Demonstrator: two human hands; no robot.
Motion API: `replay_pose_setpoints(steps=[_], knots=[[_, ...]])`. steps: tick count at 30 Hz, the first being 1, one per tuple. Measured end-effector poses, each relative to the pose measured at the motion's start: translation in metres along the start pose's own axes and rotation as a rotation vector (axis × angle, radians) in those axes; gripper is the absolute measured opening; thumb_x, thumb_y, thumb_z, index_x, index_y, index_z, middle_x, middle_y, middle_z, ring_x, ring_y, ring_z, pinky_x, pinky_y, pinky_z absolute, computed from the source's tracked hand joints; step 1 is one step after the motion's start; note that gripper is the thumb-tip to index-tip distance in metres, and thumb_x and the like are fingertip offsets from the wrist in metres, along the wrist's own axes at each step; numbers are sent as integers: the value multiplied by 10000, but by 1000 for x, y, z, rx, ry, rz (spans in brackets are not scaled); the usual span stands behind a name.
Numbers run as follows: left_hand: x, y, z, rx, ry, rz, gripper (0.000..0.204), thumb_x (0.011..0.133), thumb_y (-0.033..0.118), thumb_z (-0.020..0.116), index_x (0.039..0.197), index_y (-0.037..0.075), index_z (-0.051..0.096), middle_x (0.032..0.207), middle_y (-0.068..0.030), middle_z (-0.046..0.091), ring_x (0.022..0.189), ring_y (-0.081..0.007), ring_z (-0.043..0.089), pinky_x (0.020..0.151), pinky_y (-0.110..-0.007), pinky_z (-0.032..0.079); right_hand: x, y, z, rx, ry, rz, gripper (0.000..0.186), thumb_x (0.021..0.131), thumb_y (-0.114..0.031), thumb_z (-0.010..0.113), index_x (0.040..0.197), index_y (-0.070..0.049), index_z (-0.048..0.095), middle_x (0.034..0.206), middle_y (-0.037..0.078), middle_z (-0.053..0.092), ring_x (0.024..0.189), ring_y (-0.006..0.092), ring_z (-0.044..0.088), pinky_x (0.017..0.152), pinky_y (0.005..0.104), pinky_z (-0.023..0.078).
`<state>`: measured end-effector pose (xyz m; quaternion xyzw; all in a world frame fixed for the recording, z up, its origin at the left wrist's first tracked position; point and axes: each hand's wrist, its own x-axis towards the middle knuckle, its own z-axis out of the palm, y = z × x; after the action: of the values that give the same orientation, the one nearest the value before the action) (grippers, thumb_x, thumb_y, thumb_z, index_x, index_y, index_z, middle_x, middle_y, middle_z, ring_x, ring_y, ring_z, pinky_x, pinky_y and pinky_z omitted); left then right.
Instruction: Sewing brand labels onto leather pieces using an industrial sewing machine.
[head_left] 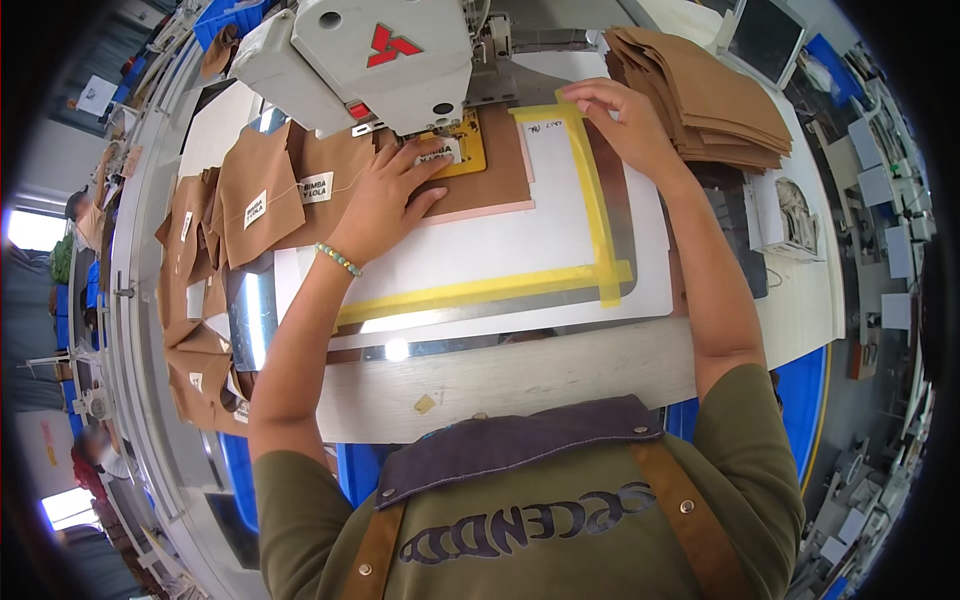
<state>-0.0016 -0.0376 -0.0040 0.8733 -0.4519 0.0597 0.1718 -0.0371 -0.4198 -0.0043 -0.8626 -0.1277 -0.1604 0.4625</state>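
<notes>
My left hand (385,195) lies with spread fingers on a brown fabric piece (503,185), beside a small white label (442,152) under the head of a white sewing machine (380,60). A yellow plate (475,140) with an opening frames that label. The fabric rests on a white template sheet (460,260) edged with yellow tape (592,190). At the sheet's far right corner, my right hand (630,125) has its fingers loosely bent, the fingertips touching the tape's end. Nothing is visibly gripped in it.
Brown pieces with white labels (255,195) hang over the left side of the table. A tall stack of brown fabric (700,100) stands far right, near a screen (766,40) and a white box (785,235). Blue bins (362,472) show below the table's near edge.
</notes>
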Motion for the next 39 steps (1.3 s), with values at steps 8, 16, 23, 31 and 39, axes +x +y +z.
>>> replay_pose_setpoints(steps=[8,16,23,31,39], knots=[[2,1,-2,-7,-22,-12,412,1024,163,732,1429,84,716,1579,-71,607,1531,-358,474,1248,-477,406,0,3,0,1,2,14,229,1071,-78,642,1247,-17,775,1274,81,791,1157,208,724,1044,354,550],[2,1,-3,-15,-35,-32,424,1021,165,739,1438,89,711,1566,-79,613,1533,-352,480,1255,-481,412,0,2,1,7,-14,19,226,1067,-60,636,1239,3,768,1262,95,794,1146,210,734,1031,347,565],[6,-4,0,-46,15,-10,447,1019,163,739,1457,85,691,1544,-107,622,1438,-365,546,1214,-470,442,-1,-1,2,-17,-36,63,220,1077,-64,630,1236,12,762,1247,88,789,1046,179,722,962,311,562],[-8,-22,1,-121,71,-179,590,984,255,791,1486,17,591,1527,-264,577,1431,-443,512,1215,-489,435,-6,-8,15,-90,-59,24,219,1072,-98,647,1235,-21,771,1197,111,781,1011,225,726,926,340,578],[-26,-51,-34,-69,-67,-113,617,984,254,799,1524,29,604,1637,-147,548,1553,-384,438,1284,-473,389,-19,-39,56,-551,-244,-387,309,1046,-247,675,1270,-61,781,1375,100,747,1263,295,674,1066,440,563]])
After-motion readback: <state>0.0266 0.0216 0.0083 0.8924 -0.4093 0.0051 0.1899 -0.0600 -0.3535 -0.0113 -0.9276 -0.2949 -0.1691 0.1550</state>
